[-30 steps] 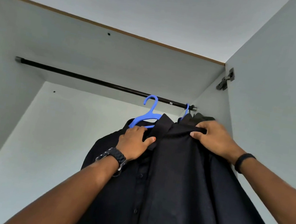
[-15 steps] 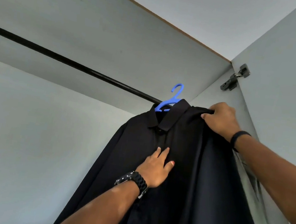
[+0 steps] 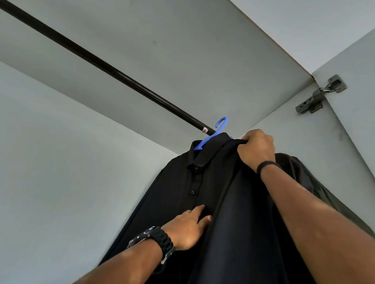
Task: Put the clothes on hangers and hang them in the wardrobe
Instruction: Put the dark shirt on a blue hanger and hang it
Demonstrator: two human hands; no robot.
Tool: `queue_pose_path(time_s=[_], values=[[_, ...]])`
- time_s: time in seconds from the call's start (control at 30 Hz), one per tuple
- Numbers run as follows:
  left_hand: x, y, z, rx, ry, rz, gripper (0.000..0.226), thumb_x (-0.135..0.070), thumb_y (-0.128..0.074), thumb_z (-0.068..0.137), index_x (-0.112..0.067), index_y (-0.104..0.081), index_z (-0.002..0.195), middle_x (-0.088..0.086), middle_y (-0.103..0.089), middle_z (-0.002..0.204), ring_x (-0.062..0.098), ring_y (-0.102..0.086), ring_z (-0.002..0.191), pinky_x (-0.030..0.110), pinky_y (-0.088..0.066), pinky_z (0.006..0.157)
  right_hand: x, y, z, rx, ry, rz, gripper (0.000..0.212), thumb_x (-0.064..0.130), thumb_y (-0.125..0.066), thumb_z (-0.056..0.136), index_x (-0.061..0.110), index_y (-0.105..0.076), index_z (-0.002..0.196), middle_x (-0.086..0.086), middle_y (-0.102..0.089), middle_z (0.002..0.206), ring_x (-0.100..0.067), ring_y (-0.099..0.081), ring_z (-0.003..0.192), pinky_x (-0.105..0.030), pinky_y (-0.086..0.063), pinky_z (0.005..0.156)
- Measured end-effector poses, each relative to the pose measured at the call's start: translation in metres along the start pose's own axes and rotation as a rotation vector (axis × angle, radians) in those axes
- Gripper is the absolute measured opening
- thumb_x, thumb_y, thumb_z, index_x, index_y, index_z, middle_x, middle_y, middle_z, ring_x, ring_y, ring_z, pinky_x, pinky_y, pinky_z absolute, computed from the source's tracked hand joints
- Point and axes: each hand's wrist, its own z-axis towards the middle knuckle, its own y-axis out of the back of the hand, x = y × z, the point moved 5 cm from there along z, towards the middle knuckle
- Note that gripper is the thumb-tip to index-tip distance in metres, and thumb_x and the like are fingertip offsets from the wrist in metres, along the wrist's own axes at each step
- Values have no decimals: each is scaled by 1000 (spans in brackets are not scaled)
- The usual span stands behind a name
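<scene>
Your black collared shirt [image 3: 230,222], buttoned, hangs from a blue hanger [image 3: 212,136] on the rod [image 3: 96,61]. Your right hand [image 3: 255,150] grips its shoulder with curled fingers; your left hand [image 3: 186,230] rests on its front, fingers straight.

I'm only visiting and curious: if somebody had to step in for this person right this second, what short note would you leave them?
Right hand: grips the shoulder of the black shirt beside its collar.
Left hand: fingers straight, resting on the shirt's front below the buttons.
Shirt is on the blue hanger, whose hook is at the right end of the wardrobe rail; another dark garment hangs behind it.
Done: shirt on its hanger, at the rail.
Left: check that the hook sits on the rail, smooth the shirt, let go. Any other clothes are out of view.
</scene>
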Motion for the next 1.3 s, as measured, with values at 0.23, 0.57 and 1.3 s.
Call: queue_pose_path(time_s=[0.23, 0.57, 1.3], values=[[14, -3, 21, -62, 16, -21, 57, -46, -25, 102, -19, -17, 152, 8, -27, 155, 24, -27, 142, 32, -22, 114, -21, -27, 23, 78, 5, -67, 22, 13, -52, 90, -3, -59, 103, -22, -58, 115, -37, -56, 106, -31, -44, 78], [-15, -15, 33, -167, -23, -297, 64, -57, -30, 97, -23, -20, 150, 9, -32, 152, 25, -34, 138, 41, -25, 116, -36, 13, 14, 240, 40, -82, 31, 12, -69, 82, 4, -67, 112, -13, -63, 116, -28, -53, 115, -30, -45, 95], [-101, -45, -67, 81, -62, -417, 47, -41, -37, 100, -33, -32, 146, 1, -47, 142, 20, -46, 127, 30, -38, 104, -86, 100, -104, 376, -269, -109, 37, 26, -67, 84, 7, -58, 115, -11, -58, 113, -26, -56, 97, -31, -46, 74]])
